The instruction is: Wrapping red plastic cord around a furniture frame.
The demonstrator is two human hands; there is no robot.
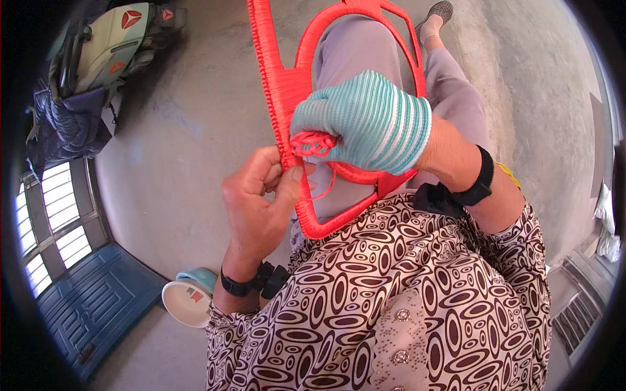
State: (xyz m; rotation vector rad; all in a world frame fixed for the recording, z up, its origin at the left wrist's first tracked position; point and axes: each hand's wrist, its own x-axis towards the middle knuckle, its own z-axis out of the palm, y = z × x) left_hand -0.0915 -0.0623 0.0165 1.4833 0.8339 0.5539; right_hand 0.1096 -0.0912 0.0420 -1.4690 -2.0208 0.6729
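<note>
Across my lap lies a frame wound with red cord (285, 104), with a straight outer bar and a rounded ring inside it. My bare left hand (255, 195) is closed on the left bar near its lower corner, thumb and fingers pinching it. In a teal-and-white striped knit glove, my right hand (358, 120) is curled shut around a looped bundle of red cord (313, 144), just beside the same bar. A thin red strand hangs below the bundle. The glove hides part of the ring and the right fingertips.
My legs (362, 49) are under the frame. On the left floor stand a white basin (186, 304) and a light-blue one (201, 276), near a blue door (98, 300). A scooter (114, 49) with a dark quilted cover (68, 127) stands at the upper left.
</note>
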